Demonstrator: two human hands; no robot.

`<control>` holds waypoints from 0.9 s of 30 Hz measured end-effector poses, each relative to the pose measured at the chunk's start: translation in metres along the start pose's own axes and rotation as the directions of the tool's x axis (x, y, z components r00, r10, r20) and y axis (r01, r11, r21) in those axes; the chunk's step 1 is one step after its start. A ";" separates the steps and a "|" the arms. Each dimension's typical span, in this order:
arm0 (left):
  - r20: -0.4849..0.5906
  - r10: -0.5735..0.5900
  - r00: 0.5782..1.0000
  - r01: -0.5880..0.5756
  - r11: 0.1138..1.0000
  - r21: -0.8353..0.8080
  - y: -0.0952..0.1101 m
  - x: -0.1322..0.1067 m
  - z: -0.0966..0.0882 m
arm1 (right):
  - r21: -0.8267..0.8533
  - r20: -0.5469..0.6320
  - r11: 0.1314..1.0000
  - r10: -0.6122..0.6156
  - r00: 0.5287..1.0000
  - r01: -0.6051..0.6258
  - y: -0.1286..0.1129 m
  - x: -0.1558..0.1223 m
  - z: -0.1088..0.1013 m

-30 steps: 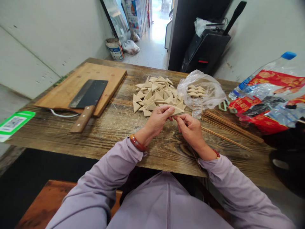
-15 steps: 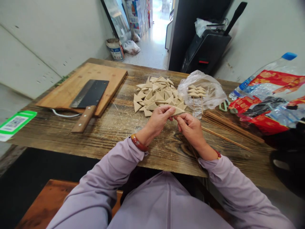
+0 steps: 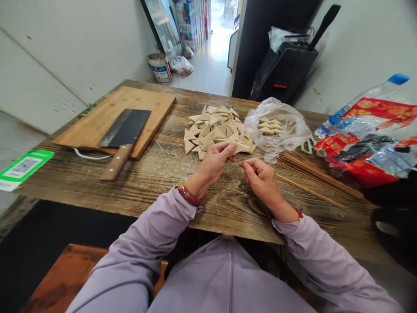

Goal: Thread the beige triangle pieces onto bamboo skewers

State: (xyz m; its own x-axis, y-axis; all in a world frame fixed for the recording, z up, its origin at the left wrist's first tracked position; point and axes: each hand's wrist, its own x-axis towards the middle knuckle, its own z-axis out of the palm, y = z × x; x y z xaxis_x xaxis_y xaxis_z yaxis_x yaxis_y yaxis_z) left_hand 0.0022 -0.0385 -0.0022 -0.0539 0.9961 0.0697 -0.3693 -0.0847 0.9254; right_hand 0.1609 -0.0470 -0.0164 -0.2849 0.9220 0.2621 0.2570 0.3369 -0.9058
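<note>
1. Left hand (image 3: 213, 163): closed on a tan triangular piece (image 3: 242, 148), centre of frame; long axis roughly horizontal, narrow end pointing right.
2. Right hand (image 3: 259, 174): pinching a thin stick (image 3: 240, 158); upper end directed up-left at the piece. Insertion cannot be determined.

We see rough-grained wooden table (image 3: 163, 187), smooth wooden cutting board (image 3: 91, 115), dull metal cleaver blade (image 3: 127, 128) (handle (image 3: 116, 163) smooth wood), matt triangular pieces (image 3: 211, 128), wooden-looking sticks (image 3: 321, 175), glossy crinkled plastic bag (image 3: 295, 128), cloth sleeves (image 3: 146, 228).
</note>
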 end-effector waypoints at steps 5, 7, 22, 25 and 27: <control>0.020 -0.001 1.000 0.001 1.000 0.012 -0.001 -0.001 0.000 | -0.005 -0.009 1.000 0.008 1.000 -0.008 0.001 0.001 0.001; 0.027 -0.001 1.000 0.001 1.000 0.012 -0.001 -0.001 0.001 | -0.010 -0.012 1.000 0.005 1.000 -0.005 0.001 0.002 0.001; 0.063 -0.026 0.998 0.024 0.999 0.042 -0.003 -0.006 0.007 | 0.068 0.022 0.997 0.034 0.999 -0.036 0.001 0.008 0.000; 0.019 -0.025 1.000 0.024 0.999 0.047 -0.002 -0.002 0.003 | 0.084 0.048 0.995 0.040 0.998 -0.044 0.001 0.009 0.000; -0.018 -0.017 1.000 0.018 0.999 0.043 -0.002 0.000 0.000 | 0.082 0.054 0.996 0.039 0.998 -0.043 0.001 0.008 0.000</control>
State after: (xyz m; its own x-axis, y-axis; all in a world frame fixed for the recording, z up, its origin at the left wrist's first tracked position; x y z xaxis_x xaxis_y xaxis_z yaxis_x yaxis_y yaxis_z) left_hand 0.0032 -0.0387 -0.0040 -0.0639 0.9968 0.0476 -0.3296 -0.0661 0.9418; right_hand 0.1589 -0.0396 -0.0155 -0.3238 0.9229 0.2083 0.1925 0.2798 -0.9406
